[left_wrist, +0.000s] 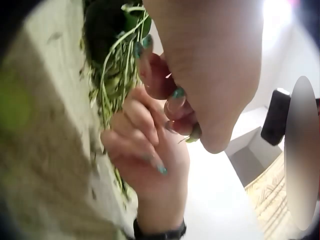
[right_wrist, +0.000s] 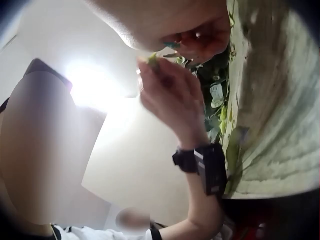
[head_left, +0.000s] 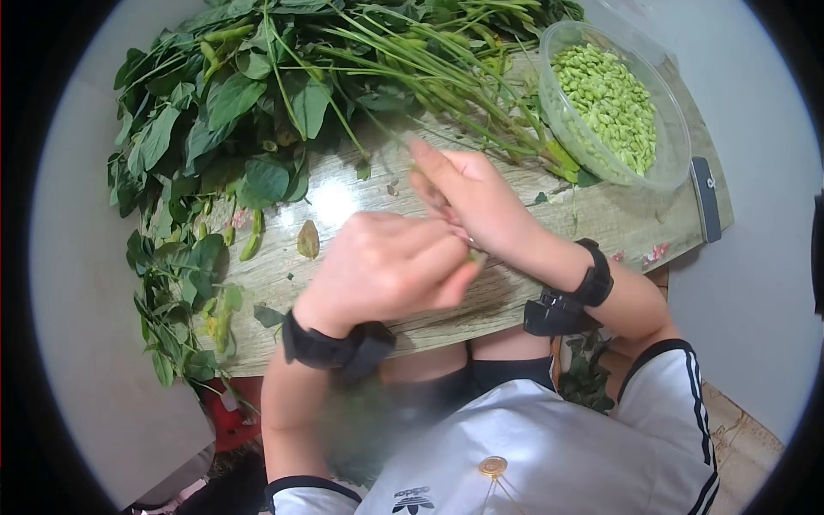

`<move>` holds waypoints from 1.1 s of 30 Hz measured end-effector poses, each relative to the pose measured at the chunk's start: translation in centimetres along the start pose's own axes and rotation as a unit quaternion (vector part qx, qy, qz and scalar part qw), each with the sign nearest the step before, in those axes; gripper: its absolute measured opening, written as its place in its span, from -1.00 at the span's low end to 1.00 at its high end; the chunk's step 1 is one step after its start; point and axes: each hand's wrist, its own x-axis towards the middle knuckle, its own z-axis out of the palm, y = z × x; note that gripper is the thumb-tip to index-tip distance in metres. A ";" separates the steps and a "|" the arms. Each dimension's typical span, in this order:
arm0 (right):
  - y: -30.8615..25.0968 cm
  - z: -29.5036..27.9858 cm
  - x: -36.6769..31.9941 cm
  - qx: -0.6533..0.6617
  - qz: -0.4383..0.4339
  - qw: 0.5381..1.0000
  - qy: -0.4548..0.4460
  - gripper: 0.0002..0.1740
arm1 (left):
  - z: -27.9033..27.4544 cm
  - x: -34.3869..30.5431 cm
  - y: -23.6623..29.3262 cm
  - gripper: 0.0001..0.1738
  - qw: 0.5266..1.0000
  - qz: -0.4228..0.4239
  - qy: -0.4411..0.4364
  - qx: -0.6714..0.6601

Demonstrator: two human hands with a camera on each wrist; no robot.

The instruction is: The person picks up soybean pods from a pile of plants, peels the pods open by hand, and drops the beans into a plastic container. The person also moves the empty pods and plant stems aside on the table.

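Over the near part of the table, both hands work close together in the head view. My left hand (head_left: 386,266) pinches a small green bean pod (right_wrist: 152,60) between thumb and fingertips. Right beside it, my right hand (head_left: 485,197) has its fingers curled, its thumb pressed on a thin green stalk (head_left: 390,129) that is blurred. In the left wrist view the pod (left_wrist: 194,135) sticks out under the left fingers, and teal nails show on the right hand (left_wrist: 150,150). The right palm is hidden from the head view.
A big heap of leafy bean plants (head_left: 232,94) covers the far side of the table (head_left: 360,184). At the back right stands a clear plastic tub (head_left: 678,163) of shelled green beans (head_left: 605,103). A dark phone (head_left: 705,197) lies on the right edge. Loose pods (head_left: 251,239) lie left.
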 end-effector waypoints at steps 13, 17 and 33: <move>-1.2 -0.8 -0.8 0.006 -0.001 0.999 -0.036 -0.30 | -0.2 -0.5 -2.7 -0.65 0.609 -0.392 0.140 -0.675; -2.0 -0.5 -1.0 0.014 -0.019 0.999 -0.042 -0.44 | -0.2 -0.5 -2.8 -0.58 0.494 -0.549 0.116 -0.664; -9.2 -13.3 -3.1 -0.278 -0.180 0.905 0.268 -0.44 | 0.6 -1.3 -4.1 -0.56 0.474 -0.454 0.149 -0.740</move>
